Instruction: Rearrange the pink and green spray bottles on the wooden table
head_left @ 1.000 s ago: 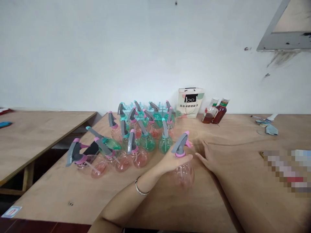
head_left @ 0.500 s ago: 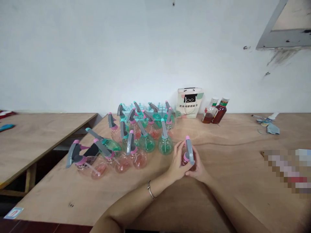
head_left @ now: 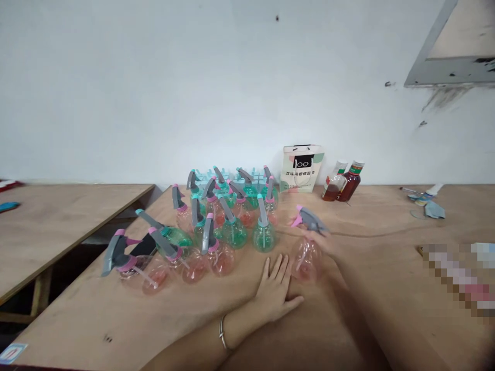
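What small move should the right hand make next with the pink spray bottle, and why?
Probably slide the pink spray bottle left, beside the green bottle. The right hand grips it upright, apart from the cluster; the left hand lies flat on the table.

- Illumination is bright, even and diffuse; no single source is identifiable in the head view.
- Shadows are soft and weak; a faint one lies under the left hand (head_left: 275, 289) on the table (head_left: 386, 226).
- No strong glare appears; the spray bottles (head_left: 228, 226) show only mild highlights.
- Motion blur smears the right hand (head_left: 327, 242) and forearm.
- Wide-angle distortion bends the table edges and the wall fixture (head_left: 452, 56) at the upper right.
- A pixelated block (head_left: 458, 275) masks part of the right side.
- Overall sharpness is soft, and colours look slightly washed.
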`<state>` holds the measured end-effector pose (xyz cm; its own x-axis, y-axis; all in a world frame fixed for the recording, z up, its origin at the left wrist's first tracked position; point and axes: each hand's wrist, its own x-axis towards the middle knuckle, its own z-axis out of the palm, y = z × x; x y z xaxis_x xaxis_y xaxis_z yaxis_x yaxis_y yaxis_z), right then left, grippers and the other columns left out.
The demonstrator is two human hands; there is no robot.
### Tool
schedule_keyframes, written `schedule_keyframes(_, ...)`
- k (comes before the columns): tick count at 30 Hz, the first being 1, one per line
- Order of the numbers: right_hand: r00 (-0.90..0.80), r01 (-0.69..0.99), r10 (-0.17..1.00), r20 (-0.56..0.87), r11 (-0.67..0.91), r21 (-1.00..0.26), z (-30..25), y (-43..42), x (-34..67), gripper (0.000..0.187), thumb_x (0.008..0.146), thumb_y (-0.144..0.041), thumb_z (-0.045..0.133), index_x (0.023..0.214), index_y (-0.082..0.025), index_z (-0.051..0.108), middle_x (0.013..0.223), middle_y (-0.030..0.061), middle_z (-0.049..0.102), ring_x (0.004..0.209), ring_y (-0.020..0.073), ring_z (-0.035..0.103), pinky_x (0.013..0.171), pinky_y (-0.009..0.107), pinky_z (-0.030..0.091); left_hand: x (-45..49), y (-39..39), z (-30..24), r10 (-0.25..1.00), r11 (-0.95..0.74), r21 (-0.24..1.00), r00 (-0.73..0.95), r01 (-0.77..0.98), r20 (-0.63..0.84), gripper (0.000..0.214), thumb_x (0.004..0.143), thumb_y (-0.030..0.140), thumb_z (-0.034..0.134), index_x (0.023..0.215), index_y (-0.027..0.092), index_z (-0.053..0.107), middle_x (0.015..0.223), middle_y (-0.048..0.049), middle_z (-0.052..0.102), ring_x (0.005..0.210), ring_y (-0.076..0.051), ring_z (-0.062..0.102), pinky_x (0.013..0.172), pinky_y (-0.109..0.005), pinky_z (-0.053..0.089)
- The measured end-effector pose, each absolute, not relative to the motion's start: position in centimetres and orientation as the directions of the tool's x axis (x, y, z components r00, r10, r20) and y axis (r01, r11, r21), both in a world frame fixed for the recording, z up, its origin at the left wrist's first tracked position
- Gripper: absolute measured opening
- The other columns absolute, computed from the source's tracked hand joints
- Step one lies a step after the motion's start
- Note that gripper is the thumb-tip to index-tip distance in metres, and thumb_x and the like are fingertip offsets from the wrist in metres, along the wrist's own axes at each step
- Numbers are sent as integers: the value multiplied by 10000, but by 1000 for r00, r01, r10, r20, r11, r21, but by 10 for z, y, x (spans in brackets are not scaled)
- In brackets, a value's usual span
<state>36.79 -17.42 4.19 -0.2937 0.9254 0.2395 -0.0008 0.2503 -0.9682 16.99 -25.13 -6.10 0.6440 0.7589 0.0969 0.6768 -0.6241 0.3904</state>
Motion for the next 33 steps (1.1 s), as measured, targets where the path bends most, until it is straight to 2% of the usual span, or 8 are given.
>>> schedule_keyframes(5, -136, -279, 981, 141, 99, -955, 48, -151, 370, 439, 707, -509, 680, 1065, -256, 680, 1011, 60, 756, 1131, 309, 661, 956, 445, 513, 163, -240, -58, 765, -637, 335, 623, 694, 164, 741, 920, 644, 409, 1498, 182, 371, 1540, -146, 429, 1475, -306, 323, 1213, -613, 150)
schedule_keyframes(10, -26, -292, 998, 56, 46, -955, 47, -151, 370, 398, 670, -578, 730, 864, -235, 671, 837, 38, 746, 947, 259, 703, 872, 376, 529, 158, -234, -54, 668, -729, 319, 529, 606, 523, 308, 922, 355, 546, 1183, 224, 644, 1170, -81, 718, 1125, -218, 650, 1025, -412, 464)
schedule_keyframes(14, 86, -301, 995, 58, 81, -950, 51, -155, 371, 341, 693, -555, 727, 744, -232, 632, 674, -13, 671, 695, 165, 649, 706, 276, 519, 154, -233, -46, 538, -708, 410, 62, 575, 841, 249, 872, 220, 597, 1120, 234, 587, 977, -52, 648, 962, -191, 636, 882, -355, 490)
schedule_keyframes(17, 48, -290, 995, 90, 101, -952, 58, -159, 369, 342, 708, -554, 714, 777, -223, 660, 712, -1, 689, 693, 153, 632, 671, 252, 509, 155, -221, -43, 539, -569, 608, -307, 553, 784, 473, 823, 278, 656, 1254, 225, 470, 1138, -98, 540, 1110, -240, 567, 961, -414, 473)
schedule_keyframes(19, -15, -272, 997, 75, 68, -960, 62, -163, 368, 366, 715, -553, 713, 871, -223, 692, 827, 28, 735, 773, 177, 663, 685, 266, 519, 156, -210, -44, 604, -504, 697, -369, 509, 706, 612, 792, 329, 689, 1325, 224, 406, 1259, -127, 477, 1230, -279, 505, 1038, -467, 438)
schedule_keyframes(25, -191, -269, 980, 46, -7, -963, 66, -170, 369, 348, 713, -476, 759, 991, -273, 714, 1024, 32, 750, 970, 246, 693, 764, 334, 547, 154, -188, -50, 846, -398, 834, -198, 383, 495, 886, 749, 415, 739, 1452, 222, 236, 1494, -159, 345, 1430, -320, 346, 1199, -536, 272)
schedule_keyframes(30, -116, -232, 992, 41, 13, -973, 73, -173, 369, 183, 700, -393, 746, 761, -230, 689, 857, 30, 744, 921, 251, 702, 658, 305, 519, 149, -176, -52, 875, -369, 846, -163, 384, 456, 869, 736, 401, 748, 1425, 206, 255, 1472, -166, 398, 1407, -321, 393, 1192, -538, 282)
schedule_keyframes(33, -37, -215, 999, 32, 23, -976, 80, -180, 365, 282, 674, -451, 751, 609, -213, 614, 667, 31, 681, 799, 243, 695, 558, 290, 480, 149, -173, -55, 879, -370, 842, -146, 392, 454, 858, 721, 392, 763, 1401, 196, 276, 1443, -170, 427, 1374, -322, 434, 1174, -539, 313)
